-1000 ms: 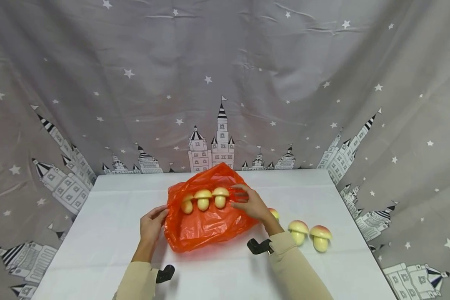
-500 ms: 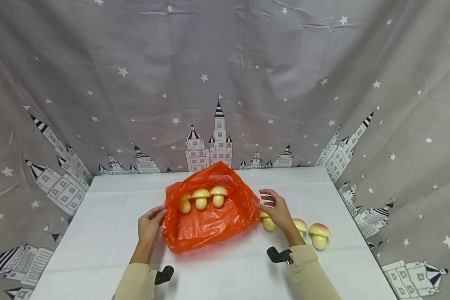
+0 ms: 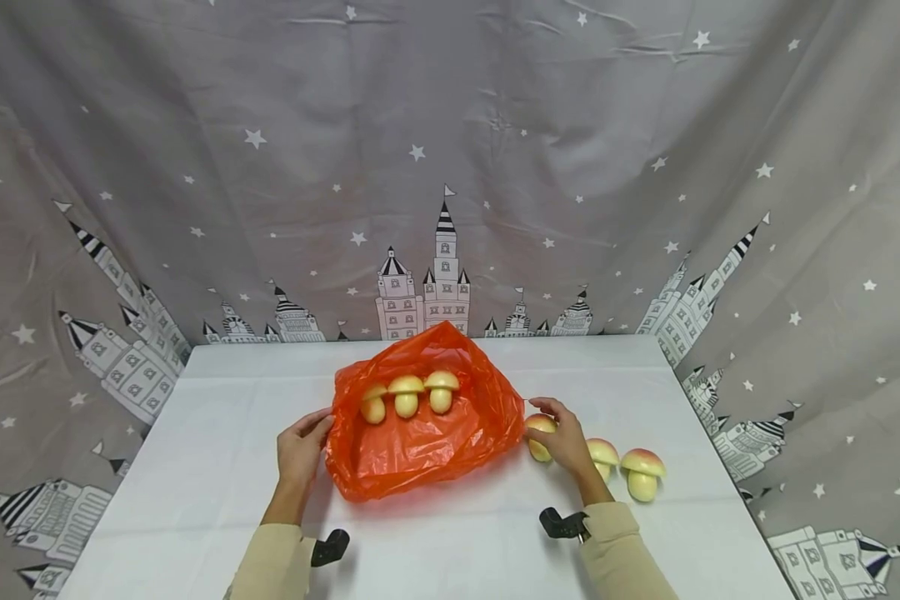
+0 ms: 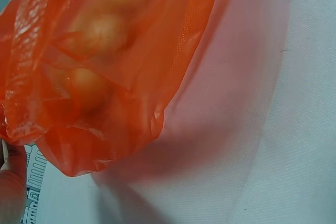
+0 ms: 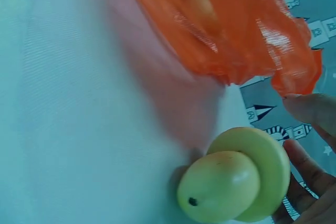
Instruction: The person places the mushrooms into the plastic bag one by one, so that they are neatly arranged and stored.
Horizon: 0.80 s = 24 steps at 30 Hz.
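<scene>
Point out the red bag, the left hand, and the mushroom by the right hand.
Red bag [image 3: 423, 446]: head view, bare inner surface.
Left hand [image 3: 298, 450]: head view, back of the hand.
Mushroom [image 5: 231, 179]: right wrist view, on the stem.

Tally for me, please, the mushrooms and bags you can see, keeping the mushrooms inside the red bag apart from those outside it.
Bagged mushrooms: 3
Unbagged mushrooms: 3
Red bag: 1
Total: 7
</scene>
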### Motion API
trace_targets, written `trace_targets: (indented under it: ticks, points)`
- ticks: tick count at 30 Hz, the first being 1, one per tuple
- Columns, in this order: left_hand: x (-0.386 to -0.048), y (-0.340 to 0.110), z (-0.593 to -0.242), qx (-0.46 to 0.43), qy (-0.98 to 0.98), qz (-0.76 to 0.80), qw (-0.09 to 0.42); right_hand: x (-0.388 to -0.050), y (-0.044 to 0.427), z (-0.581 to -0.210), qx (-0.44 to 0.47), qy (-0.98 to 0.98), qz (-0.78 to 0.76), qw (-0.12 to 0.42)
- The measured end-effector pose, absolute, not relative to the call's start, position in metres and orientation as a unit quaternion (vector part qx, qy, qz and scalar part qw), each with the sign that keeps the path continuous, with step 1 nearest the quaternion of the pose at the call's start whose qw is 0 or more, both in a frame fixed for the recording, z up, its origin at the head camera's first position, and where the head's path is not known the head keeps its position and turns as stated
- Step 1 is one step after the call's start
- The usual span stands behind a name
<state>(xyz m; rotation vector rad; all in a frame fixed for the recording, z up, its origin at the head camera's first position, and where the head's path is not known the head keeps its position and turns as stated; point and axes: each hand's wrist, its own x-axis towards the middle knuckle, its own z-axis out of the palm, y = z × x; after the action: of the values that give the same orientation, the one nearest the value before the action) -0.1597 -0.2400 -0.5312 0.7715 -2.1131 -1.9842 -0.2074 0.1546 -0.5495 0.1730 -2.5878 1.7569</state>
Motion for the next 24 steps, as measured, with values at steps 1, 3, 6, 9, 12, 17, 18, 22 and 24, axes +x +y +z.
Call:
trace_targets:
  ticks: [1,3,6,9,12,17,18,22,24]
  points:
    - [-0.160,-0.240,-0.531,0.257,-0.703,-0.660,0.070,-0.207,0.154,-0.551,0.053,-0.830,0.555,0.003]
    - [-0.160,-0.240,-0.531,0.259,-0.703,-0.659,0.066,-0.207,0.154,-0.554,0.050,-0.835,0.548,0.003]
    - [-0.160,-0.240,-0.530,0.261,-0.702,-0.660,0.061,-0.208,0.152,-0.557,0.039,-0.837,0.545,0.001]
    - [-0.160,-0.240,-0.530,0.262,-0.700,-0.662,0.058,-0.209,0.152,-0.562,0.034,-0.842,0.538,-0.003]
    - [-0.159,-0.240,-0.530,0.263,-0.698,-0.663,0.059,-0.209,0.151,-0.566,0.031,-0.852,0.523,-0.011]
    - [-0.158,-0.240,-0.529,0.261,-0.700,-0.662,0.062,-0.207,0.150,-0.571,0.029,-0.867,0.497,-0.025]
    - [-0.158,-0.240,-0.529,0.260,-0.700,-0.662,0.063,-0.207,0.149,-0.572,0.029,-0.869,0.493,-0.025]
    - [-0.158,-0.241,-0.530,0.258,-0.699,-0.664,0.067,-0.205,0.148,-0.571,0.024,-0.869,0.493,-0.027]
    - [-0.158,-0.241,-0.530,0.258,-0.698,-0.665,0.069,-0.203,0.148,-0.571,0.022,-0.871,0.490,-0.028]
